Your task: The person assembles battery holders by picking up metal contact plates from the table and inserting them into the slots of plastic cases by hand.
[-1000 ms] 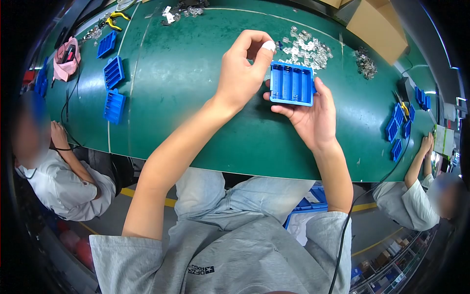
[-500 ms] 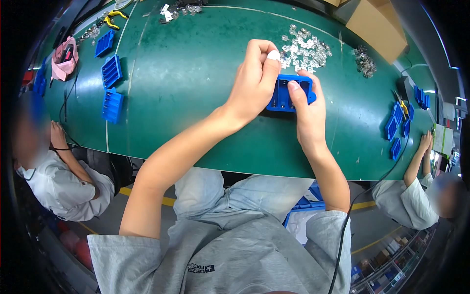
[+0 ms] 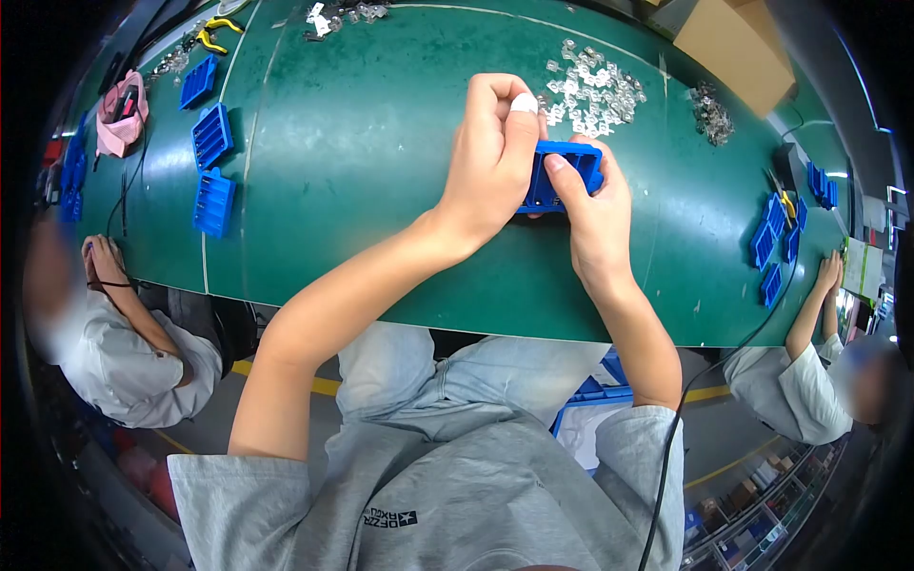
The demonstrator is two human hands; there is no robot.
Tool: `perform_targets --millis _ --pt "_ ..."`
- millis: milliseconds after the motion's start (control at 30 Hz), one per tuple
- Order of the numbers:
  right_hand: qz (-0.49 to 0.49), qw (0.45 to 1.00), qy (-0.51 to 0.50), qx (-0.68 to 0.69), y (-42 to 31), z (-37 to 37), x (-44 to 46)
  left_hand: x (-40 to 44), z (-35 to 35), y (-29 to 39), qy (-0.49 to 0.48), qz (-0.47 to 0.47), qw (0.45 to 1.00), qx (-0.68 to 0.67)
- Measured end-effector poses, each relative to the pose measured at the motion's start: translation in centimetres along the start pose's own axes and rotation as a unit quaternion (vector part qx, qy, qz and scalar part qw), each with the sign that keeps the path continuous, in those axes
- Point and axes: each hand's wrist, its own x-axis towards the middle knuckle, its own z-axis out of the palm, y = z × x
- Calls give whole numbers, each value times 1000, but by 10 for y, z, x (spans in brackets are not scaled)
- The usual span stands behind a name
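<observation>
A small blue plastic battery-holder-like case (image 3: 580,164) with slotted compartments is held just above the green table. My right hand (image 3: 600,211) grips its right side, thumb over the open top and fingers around the far edge. My left hand (image 3: 487,164) is closed against the case's left end, its fingers curled and thumb pressed to them. White wrapping covers that thumb's tip. Whatever the left fingers pinch, if anything, is hidden. Just beyond my hands lies a spread of small clear and metallic pieces (image 3: 595,90).
More blue cases (image 3: 211,138) lie at left, others (image 3: 767,233) at right. Yellow-handled pliers (image 3: 217,34), a pink pouch (image 3: 121,114), a dark heap of small parts (image 3: 710,116) and a cardboard box (image 3: 735,52) are around the table. A person sits at each side.
The case has shifted slightly left and tilted, showing less of its inside. My right thumb has moved left with it. My left hand stays closed beside it.
</observation>
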Motion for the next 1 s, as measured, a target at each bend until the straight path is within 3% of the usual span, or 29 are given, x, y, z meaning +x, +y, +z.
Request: perform_targets --millis 433,600,833,900,967,1000 --pt "-24 996 49 -64 -3 4 -1 -7 5 -7 -1 51 997 55" --pt "-10 996 39 -81 -6 6 1 -4 5 -15 12 101 992 70" --pt "52 998 -15 -14 -7 4 4 0 -1 -7 -1 87 989 119" --pt "38 997 -52 -44 -13 -1 2 7 -3 -4 32 98 986 129" --pt "-72 993 -22 -96 -10 -6 -3 14 -6 -3 52 49 996 54" --pt "-142 989 -19 -34 -14 -8 -8 17 -9 -1 68 20 996 61"
